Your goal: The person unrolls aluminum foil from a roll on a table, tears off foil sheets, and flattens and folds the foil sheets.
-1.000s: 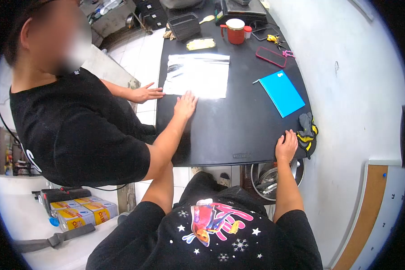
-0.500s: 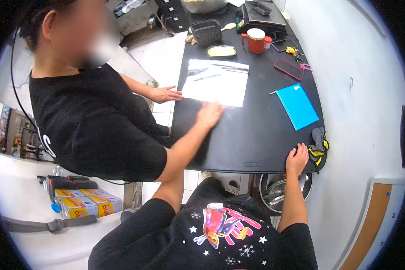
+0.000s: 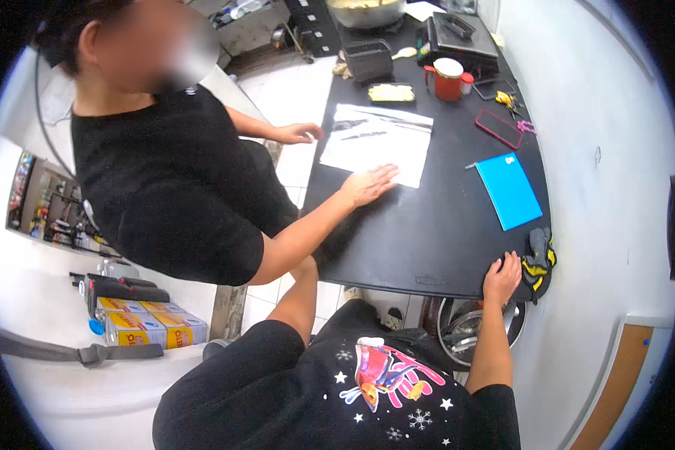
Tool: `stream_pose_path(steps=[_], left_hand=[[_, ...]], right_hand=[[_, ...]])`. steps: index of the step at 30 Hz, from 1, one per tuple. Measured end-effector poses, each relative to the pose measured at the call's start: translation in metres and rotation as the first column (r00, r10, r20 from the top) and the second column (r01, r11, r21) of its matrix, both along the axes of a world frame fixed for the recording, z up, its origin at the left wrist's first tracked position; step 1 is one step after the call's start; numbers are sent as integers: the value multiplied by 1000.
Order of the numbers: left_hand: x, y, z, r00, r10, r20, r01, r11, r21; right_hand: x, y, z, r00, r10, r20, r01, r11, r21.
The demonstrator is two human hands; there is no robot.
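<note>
My right hand [image 3: 502, 279] rests on the near right corner of the black table [image 3: 397, 259], fingers stretched out and holding nothing. Beside it, a pair of grey, black and yellow gloves [image 3: 538, 262] lies at the table edge. My left forearm [image 3: 296, 296] reaches up behind a co-worker's arm, and my left hand is hidden. The co-worker's one hand [image 3: 371, 184] lies flat at the near edge of a shiny foil sheet [image 3: 382, 150]. Their other hand [image 3: 296, 133] hovers off the sheet's left side.
A blue notebook [image 3: 508, 191] and a pink-edged phone [image 3: 499, 129] lie on the right. Farther back are a food-filled tray [image 3: 391, 93], black containers [image 3: 367, 61], a red jug [image 3: 448, 80], a scale [image 3: 463, 39] and a metal bowl [image 3: 367, 13].
The co-worker's near hand has slid slightly along the foil, and their far hand has lifted from its left edge. My right hand stays on the table corner. The view has shifted a little.
</note>
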State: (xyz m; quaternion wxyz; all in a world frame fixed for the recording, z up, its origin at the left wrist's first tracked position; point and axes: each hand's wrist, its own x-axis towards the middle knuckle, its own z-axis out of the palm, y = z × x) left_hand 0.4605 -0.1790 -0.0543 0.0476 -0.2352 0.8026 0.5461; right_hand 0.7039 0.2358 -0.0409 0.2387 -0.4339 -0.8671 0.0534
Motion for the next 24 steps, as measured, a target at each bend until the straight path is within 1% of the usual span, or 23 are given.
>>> stream_pose_path(steps=[1,2,3,6,9,12,15,18,24], left_hand=[[4,9,24,990,105,89,-87,979,-182],[7,16,41,963,223,153,-153,916,-371],[4,11,28,957,266,119,-214,918,-333],[0,7,27,948,263,178,-185,913,-364],[3,14,38,931,315,183,-244,913,-326],[3,14,36,925,340,170,-271,903,-333],[1,12,31,933,331,140,-264,895,-359],[2,11,31,935,325,139,-255,893,-371],[1,10,29,931,335,149,-264,895,-360]], right_hand=[[0,1,-2,1000,2,-5,-2,1000,4],[-1,0,-1,1000,3,-5,-3,1000,-1],[-1,-1,0,1000,2,-1,-2,1000,-5],[0,-2,2,1000,11,6,-11,1000,-8],[0,0,0,1000,10,20,-10,1000,-3],[-1,-2,2,1000,3,27,-3,1000,-10],[1,2,-6,998,-2,58,1,1000,19],[0,1,-6,1000,5,24,-5,1000,20],[-1,1,-4,999,0,33,0,1000,0]])
